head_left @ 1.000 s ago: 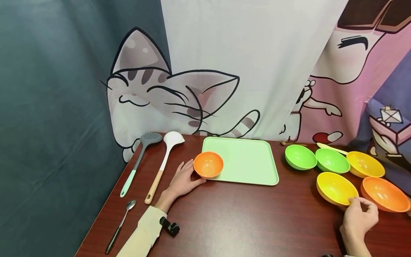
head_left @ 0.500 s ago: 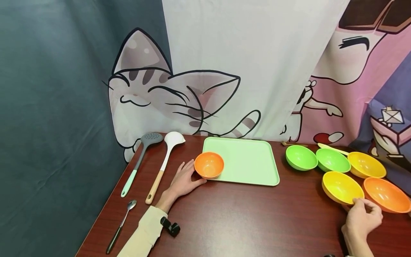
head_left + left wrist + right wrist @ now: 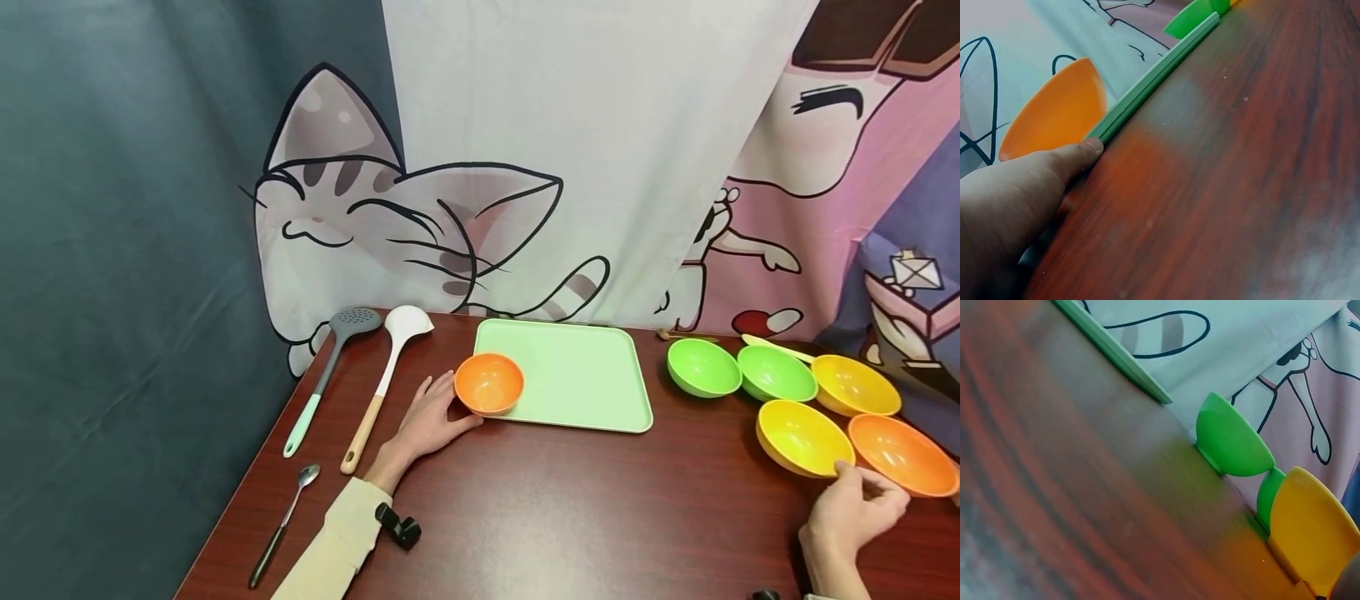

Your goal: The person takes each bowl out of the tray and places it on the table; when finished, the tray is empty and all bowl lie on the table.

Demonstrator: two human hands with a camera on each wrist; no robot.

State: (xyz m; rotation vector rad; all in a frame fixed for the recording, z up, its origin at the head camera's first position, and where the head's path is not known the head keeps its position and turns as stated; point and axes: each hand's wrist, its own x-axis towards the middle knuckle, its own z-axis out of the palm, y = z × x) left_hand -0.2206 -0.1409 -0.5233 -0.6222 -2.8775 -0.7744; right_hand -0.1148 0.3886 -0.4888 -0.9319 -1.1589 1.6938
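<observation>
My left hand [image 3: 431, 423] rests at the left front corner of a pale green tray [image 3: 581, 375], fingers extended along its side. In the left wrist view the thumb [image 3: 1079, 156] touches the tray's front edge, close to a small orange bowl [image 3: 1060, 112] standing on that corner. On the right, my right hand [image 3: 851, 512] pinches the near rim of a yellow bowl [image 3: 802, 437] between thumb and fingers. That bowl sits beside a larger orange bowl [image 3: 903, 454]. Only a sliver of the right hand shows in the right wrist view.
Two green bowls [image 3: 703, 367] and another yellow bowl [image 3: 855, 385] stand behind the pinched one, with a pale yellow handle [image 3: 772, 346] behind them. At left lie a grey slotted turner [image 3: 337, 346], a white ladle [image 3: 390, 358] and a spoon [image 3: 285, 521]. A curtain hangs behind the table.
My right hand has shifted the yellow bowl a little to the right, closer to the larger orange bowl. The left hand, tray and small orange bowl have stayed in place.
</observation>
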